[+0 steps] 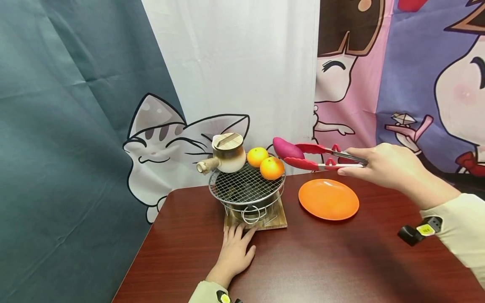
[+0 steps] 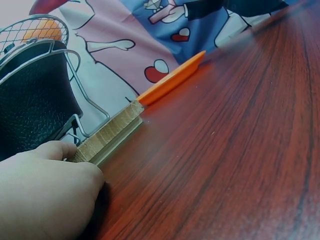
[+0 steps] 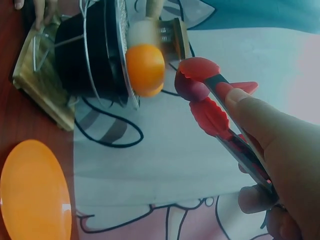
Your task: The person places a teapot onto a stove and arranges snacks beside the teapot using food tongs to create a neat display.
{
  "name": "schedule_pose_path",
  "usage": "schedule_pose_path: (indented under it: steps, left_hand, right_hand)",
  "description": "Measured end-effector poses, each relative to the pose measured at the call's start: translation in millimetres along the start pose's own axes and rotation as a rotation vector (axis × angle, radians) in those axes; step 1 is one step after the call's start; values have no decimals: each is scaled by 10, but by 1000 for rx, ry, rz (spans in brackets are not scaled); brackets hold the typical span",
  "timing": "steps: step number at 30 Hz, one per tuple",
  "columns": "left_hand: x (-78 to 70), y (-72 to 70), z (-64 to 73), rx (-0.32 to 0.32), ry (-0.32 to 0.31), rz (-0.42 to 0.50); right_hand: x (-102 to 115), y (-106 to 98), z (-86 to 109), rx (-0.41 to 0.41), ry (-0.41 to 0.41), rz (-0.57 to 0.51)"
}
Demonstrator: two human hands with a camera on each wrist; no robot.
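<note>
My right hand (image 1: 394, 166) grips a pair of red-tipped tongs (image 1: 312, 163) around their metal arms. Between the tong heads a purple sweet potato (image 1: 288, 148) is pinched, held up in the air just right of two oranges (image 1: 272, 168). The oranges lie on the wire mesh of a round grill (image 1: 242, 185), beside a small teapot (image 1: 230, 153) with a wooden lid and a side handle. Under the grill is a wooden board (image 1: 278, 219). My left hand (image 1: 235, 254) rests palm down at the board's front edge, fingers extended; its thumb side shows near the edge in the left wrist view.
An orange plate (image 1: 329, 199) sits on the dark red table (image 1: 303, 261) to the right of the grill. Behind the table hangs a cartoon-printed curtain (image 1: 242, 63). A black cord (image 3: 115, 145) loops behind the grill in the right wrist view.
</note>
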State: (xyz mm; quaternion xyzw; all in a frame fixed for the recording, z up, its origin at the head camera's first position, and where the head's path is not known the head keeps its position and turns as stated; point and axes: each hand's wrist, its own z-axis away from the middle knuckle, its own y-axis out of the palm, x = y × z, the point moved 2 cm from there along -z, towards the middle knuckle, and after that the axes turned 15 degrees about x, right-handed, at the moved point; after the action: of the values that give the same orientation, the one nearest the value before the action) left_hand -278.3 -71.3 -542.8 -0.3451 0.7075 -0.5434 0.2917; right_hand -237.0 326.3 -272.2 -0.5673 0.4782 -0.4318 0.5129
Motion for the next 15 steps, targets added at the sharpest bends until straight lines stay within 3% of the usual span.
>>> schedule_pose_path:
  steps: [15]
  left_hand:
    - [17, 4, 4, -13, 13, -6]
  right_hand:
    - [361, -20, -3, -73, -108, 30]
